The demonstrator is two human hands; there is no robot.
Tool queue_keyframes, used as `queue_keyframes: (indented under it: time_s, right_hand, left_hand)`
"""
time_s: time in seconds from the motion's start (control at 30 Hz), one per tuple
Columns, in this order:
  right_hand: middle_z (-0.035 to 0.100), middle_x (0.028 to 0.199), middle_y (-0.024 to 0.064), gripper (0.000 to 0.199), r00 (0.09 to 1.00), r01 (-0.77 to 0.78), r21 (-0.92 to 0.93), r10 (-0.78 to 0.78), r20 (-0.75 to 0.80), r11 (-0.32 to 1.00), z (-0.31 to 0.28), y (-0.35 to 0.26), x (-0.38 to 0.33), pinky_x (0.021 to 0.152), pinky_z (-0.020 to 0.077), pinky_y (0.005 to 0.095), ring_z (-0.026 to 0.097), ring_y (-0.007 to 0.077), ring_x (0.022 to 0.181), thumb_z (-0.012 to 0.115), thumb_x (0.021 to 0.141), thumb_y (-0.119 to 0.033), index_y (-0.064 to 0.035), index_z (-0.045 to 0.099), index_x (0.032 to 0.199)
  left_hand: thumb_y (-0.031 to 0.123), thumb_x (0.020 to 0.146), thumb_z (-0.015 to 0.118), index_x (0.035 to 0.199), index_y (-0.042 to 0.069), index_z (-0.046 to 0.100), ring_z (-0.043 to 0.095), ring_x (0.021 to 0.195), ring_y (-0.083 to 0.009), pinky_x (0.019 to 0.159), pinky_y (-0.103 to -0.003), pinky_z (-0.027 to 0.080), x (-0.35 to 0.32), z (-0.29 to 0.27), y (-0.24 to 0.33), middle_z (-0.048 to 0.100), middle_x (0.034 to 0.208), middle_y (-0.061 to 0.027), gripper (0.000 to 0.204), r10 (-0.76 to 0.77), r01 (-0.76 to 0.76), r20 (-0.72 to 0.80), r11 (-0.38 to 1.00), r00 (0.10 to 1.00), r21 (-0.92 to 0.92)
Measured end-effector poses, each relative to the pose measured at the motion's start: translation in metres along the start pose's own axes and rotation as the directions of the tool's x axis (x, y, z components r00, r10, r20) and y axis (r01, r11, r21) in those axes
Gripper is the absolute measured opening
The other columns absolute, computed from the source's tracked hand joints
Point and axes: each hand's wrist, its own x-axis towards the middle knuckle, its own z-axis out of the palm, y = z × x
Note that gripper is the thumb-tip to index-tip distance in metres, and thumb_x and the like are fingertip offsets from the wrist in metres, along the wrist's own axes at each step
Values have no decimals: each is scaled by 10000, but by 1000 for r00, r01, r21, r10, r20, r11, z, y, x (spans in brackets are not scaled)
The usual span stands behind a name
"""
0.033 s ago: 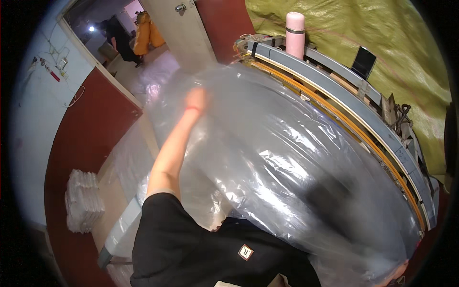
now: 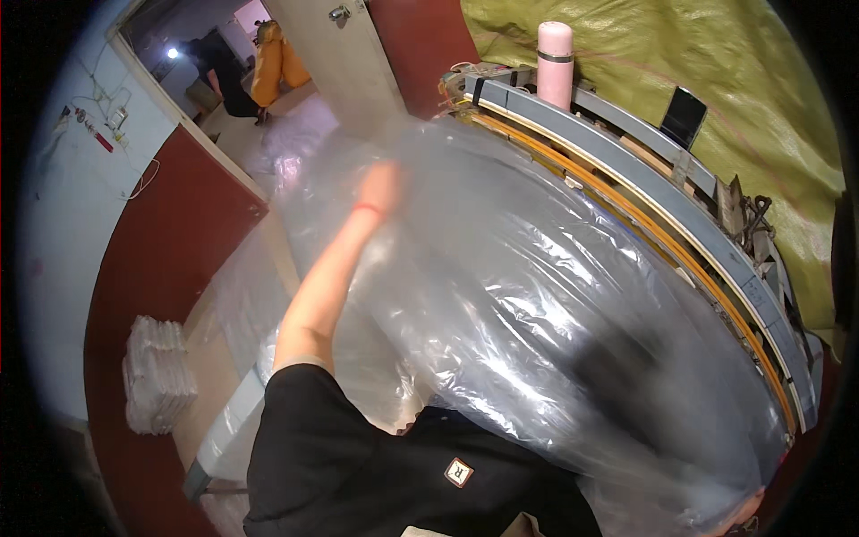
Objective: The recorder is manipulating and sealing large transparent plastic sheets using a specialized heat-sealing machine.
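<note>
Clear film: ctr to lower R of frame
L hand: upper ctr, blurred; can't tell grip
R hand: lower R, part hidden; grip unclear
Spreading: mostly done, prob.; creases left

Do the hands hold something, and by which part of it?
It cannot be told: the left hand is blurred over the clear plastic film; the right hand barely shows.
</note>
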Motion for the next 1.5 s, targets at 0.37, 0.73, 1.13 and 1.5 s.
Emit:
queue_keyframes:
  time_s: [0.37, 0.73, 1.13, 1.5]
  right_hand:
    - [578, 958, 152, 399, 991, -28, -226, -2, -135, 974, -15, 17, -1, 694, 414, 425, 542, 348, 849, 337, 875, -368, -58, 546, 1013]
    - [564, 1026, 133, 418, 994, -4, -18, 2, -106, 1000, -18, 102, 13, 769, 403, 384, 532, 313, 926, 340, 856, -410, -121, 539, 1083]
    - [571, 798, 214, 337, 972, -84, 9, 84, -221, 996, -31, 32, -20, 674, 414, 470, 540, 388, 780, 396, 844, -346, -47, 551, 828]
    - [580, 781, 198, 304, 970, -75, 135, 104, -219, 988, -34, 18, -12, 678, 416, 464, 545, 380, 777, 419, 837, -335, -65, 557, 831]
  left_hand:
    - [585, 751, 413, 1291, 280, 296, 108, 1279, -303, 941, -630, 86, 77, 53, 34, 156, 1393, -18, 632, -93, 96, 188, 995, 978, -3]
    - [549, 707, 548, 1212, 36, 415, 445, 1106, -264, 928, -332, 339, 107, 46, 13, 468, 1174, -185, 732, -44, 100, 363, 986, 931, -136]
    - [332, 799, 533, 1060, 8, 528, 506, 993, -188, 829, -307, 393, -207, -63, 429, 545, 1069, -101, 416, 971, 291, 224, 191, 86, -938]
    - [140, 815, 522, 1030, -5, 552, 582, 736, -140, 619, -273, 458, -357, -29, 525, 617, 860, -52, 261, 836, 427, 233, 470, -497, -772]
